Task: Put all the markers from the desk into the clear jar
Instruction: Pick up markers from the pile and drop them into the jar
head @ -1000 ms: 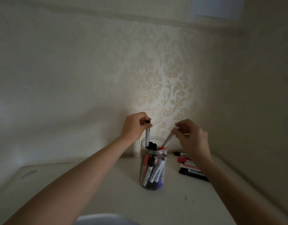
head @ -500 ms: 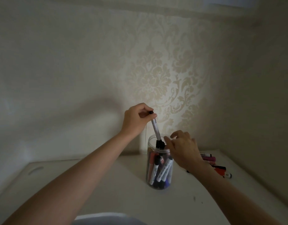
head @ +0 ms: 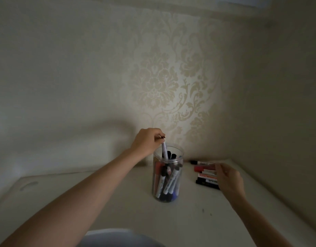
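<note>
A clear jar (head: 167,177) stands upright on the white desk (head: 103,202), holding several markers. My left hand (head: 147,141) is just above its rim, pinching the top end of a white marker (head: 164,150) whose lower part is inside the jar. To the right, several markers (head: 205,172) with black and red caps lie side by side on the desk. My right hand (head: 228,179) hovers over the right end of this row, fingers apart, holding nothing; whether it touches them is unclear.
Patterned wallpaper covers the wall right behind the desk, and a second wall closes the right side. An oval cutout (head: 29,185) sits in the desk at the far left. A pale rounded object (head: 118,237) shows at the bottom edge.
My right hand let go of its marker at the jar and moved right to the row on the desk. My left hand lowered its marker deeper into the jar.
</note>
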A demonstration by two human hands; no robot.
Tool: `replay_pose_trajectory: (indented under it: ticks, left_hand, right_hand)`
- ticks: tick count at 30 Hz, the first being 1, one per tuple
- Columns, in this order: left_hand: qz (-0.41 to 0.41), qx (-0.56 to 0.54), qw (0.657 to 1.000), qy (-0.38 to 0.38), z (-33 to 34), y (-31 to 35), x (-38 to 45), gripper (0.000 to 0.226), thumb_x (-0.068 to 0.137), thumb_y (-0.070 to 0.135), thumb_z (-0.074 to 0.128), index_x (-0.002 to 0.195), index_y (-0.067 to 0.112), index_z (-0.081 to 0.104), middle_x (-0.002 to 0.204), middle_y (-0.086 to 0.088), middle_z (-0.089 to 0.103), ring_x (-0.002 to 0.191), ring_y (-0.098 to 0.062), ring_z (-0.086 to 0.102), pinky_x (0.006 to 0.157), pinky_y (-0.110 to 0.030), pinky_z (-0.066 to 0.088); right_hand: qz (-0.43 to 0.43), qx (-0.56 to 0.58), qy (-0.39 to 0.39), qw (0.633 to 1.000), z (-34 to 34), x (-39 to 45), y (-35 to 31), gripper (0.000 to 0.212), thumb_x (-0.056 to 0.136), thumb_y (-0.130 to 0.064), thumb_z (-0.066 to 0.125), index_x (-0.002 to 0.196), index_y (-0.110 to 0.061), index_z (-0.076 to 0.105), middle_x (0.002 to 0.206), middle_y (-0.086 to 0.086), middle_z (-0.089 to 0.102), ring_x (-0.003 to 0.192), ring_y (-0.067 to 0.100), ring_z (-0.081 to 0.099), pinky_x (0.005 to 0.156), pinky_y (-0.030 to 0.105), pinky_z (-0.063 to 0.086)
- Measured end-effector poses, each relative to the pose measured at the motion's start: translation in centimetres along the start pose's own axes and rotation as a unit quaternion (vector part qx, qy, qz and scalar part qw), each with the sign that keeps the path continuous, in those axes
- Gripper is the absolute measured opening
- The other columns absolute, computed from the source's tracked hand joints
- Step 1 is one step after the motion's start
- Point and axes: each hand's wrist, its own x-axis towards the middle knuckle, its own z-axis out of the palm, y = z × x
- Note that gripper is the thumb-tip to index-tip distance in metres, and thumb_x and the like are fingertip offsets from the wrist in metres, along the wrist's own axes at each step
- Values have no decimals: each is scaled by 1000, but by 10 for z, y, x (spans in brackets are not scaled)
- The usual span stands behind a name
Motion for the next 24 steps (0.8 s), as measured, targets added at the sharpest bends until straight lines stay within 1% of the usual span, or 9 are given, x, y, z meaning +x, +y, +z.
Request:
replay_pose_trajectory:
  ticks: [2, 6, 9, 11, 13, 16, 18, 22, 24]
  left_hand:
    - [-14, 12, 1000, -8, -1, -5, -1, 19, 91, 18, 72, 109, 13, 75, 103, -6, 77, 96, -20, 72, 85, -26, 52]
    - [-29, -26, 999, 3, 5, -3, -3, 9, 86, 19, 77, 93, 16, 72, 94, -3, 78, 91, -17, 72, 82, -27, 52]
    - [-27, 29, 999, -6, 13, 7, -1, 15, 87, 24, 77, 86, 15, 65, 90, -2, 77, 83, -19, 70, 73, -28, 49]
    - [-20, 36, 999, -30, 15, 13, -1, 19, 84, 24, 79, 82, 14, 63, 86, 0, 75, 81, -19, 69, 74, -31, 53]
    - [-14, 20, 999, -41, 15, 17, -4, 25, 81, 26, 82, 72, 19, 60, 83, 1, 74, 82, -20, 70, 78, -36, 56]
    - [4, 143, 987, -70, 19, 16, -9, 35, 89, 45, 69, 66, 19, 63, 69, 6, 66, 80, -18, 58, 85, -38, 50]
    - [-10, 181, 979, -93, 19, 18, -12, 45, 97, 46, 56, 75, 12, 73, 74, -3, 69, 86, -20, 56, 86, -37, 45]
    - [27, 54, 998, 35, 11, 32, -13, 36, 97, 35, 61, 76, 11, 78, 83, -4, 71, 77, -19, 65, 76, -31, 48]
    - [75, 19, 995, 58, 14, 50, -18, 32, 97, 34, 61, 80, 12, 77, 83, -1, 72, 75, -14, 66, 72, -24, 50]
  right_hand:
    - [14, -18, 9, 1000, -10, 1, 18, 23, 93, -29, 46, 80, -27, 66, 67, -11, 64, 63, -1, 52, 55, 22, 39]
    - [37, -21, 15, 999, -21, -3, 43, 23, 93, -31, 48, 82, -26, 68, 72, 1, 67, 66, 16, 56, 61, 31, 40]
    - [33, -27, 10, 999, -20, -7, 50, 25, 93, -29, 50, 83, -17, 69, 71, 7, 65, 59, 10, 50, 58, 29, 38]
    - [26, -26, 6, 999, -22, -9, 51, 23, 93, -28, 50, 87, -20, 71, 72, 3, 64, 60, 5, 50, 57, 26, 38]
    - [22, -21, 0, 1000, -25, -10, 52, 22, 93, -28, 50, 94, -22, 72, 78, 2, 66, 67, 13, 55, 61, 27, 38]
    - [24, -14, 10, 1000, -33, -9, 55, 23, 92, -26, 51, 96, -22, 73, 81, 5, 69, 73, 22, 58, 60, 27, 38]
    - [34, -13, 14, 999, -37, -10, 58, 23, 92, -27, 52, 96, -21, 73, 83, 9, 72, 73, 25, 61, 58, 26, 40]
    - [39, -24, 15, 999, -45, -11, 70, 23, 92, -29, 51, 92, -21, 73, 85, 8, 73, 70, 24, 63, 60, 27, 42]
    - [41, -38, 6, 998, -50, -11, 76, 21, 91, -29, 53, 94, -21, 72, 82, 4, 71, 65, 18, 61, 58, 27, 43]
